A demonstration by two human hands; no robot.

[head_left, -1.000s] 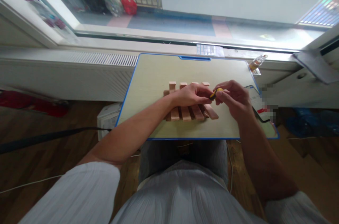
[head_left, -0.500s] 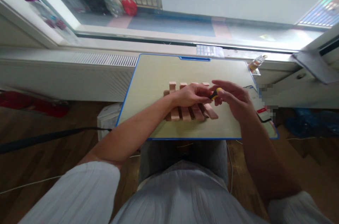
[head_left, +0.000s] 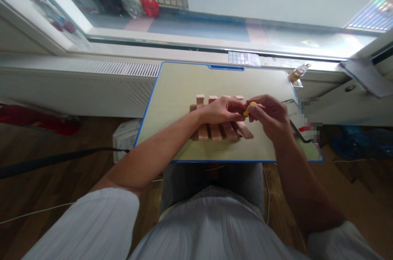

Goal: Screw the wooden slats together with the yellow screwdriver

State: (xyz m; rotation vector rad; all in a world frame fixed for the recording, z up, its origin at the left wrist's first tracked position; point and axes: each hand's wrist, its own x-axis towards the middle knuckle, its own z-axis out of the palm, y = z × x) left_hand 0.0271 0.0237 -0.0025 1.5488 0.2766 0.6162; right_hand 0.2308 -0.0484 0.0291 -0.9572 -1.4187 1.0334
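Note:
A small wooden frame of several pale slats across rails [head_left: 215, 132] lies on the blue-edged board [head_left: 178, 88]. My left hand [head_left: 220, 110] reaches over its middle, thumb and fingers closed around the right end of a rail. In my right hand [head_left: 272, 114] is a short screwdriver with a yellow and black handle [head_left: 247, 111], pinched between thumb and fingers. The screwdriver's tip points left toward the left fingertips. Those fingers hide the tip and the spot it meets.
A phone [head_left: 299, 125] lies at the board's right side, partly behind my right wrist. Beyond the back right corner stands a clear bottle [head_left: 299, 72]. A radiator [head_left: 123, 68] and a window sill run behind the board. A white box [head_left: 124, 135] sits on the floor at left.
My right fingers have closed in on the screwdriver handle, covering more of it, and the hand has shifted slightly left. My left hand and the wooden frame have stayed in place.

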